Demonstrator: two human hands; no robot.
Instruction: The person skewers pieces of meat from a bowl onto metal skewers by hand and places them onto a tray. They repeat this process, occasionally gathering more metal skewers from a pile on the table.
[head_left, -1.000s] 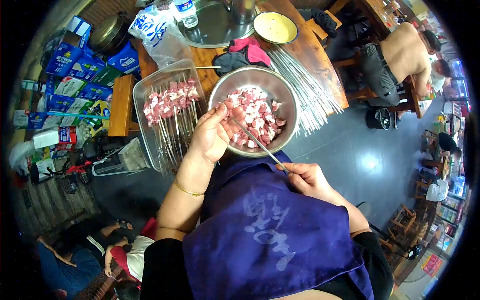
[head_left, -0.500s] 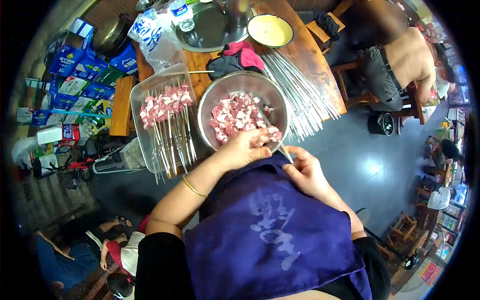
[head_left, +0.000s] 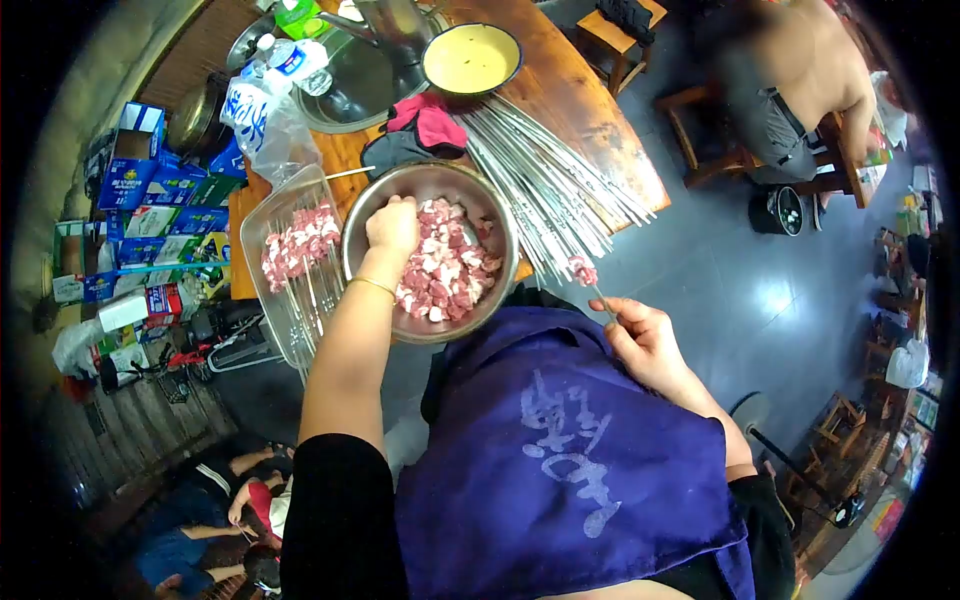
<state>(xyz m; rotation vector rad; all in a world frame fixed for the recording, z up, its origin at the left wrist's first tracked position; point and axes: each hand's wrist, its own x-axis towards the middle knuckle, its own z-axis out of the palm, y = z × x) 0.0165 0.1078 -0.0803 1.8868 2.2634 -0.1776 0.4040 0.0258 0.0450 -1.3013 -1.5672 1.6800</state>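
Lettering on apron, plastic bag, boxes: illegible.

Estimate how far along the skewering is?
Done: a batch of meat-loaded skewers lies in the clear tray; count unclear.
In hand: right hand holds a skewer with meat near its tip; left hand is in the bowl, its grasp unclear.
Left: plenty of loose meat in the bowl, and many bare skewers on the table. Looks well short of finished.

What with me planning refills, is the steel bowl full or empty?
Partly full: meat pieces lie in the steel bowl, with bare metal showing beside them.
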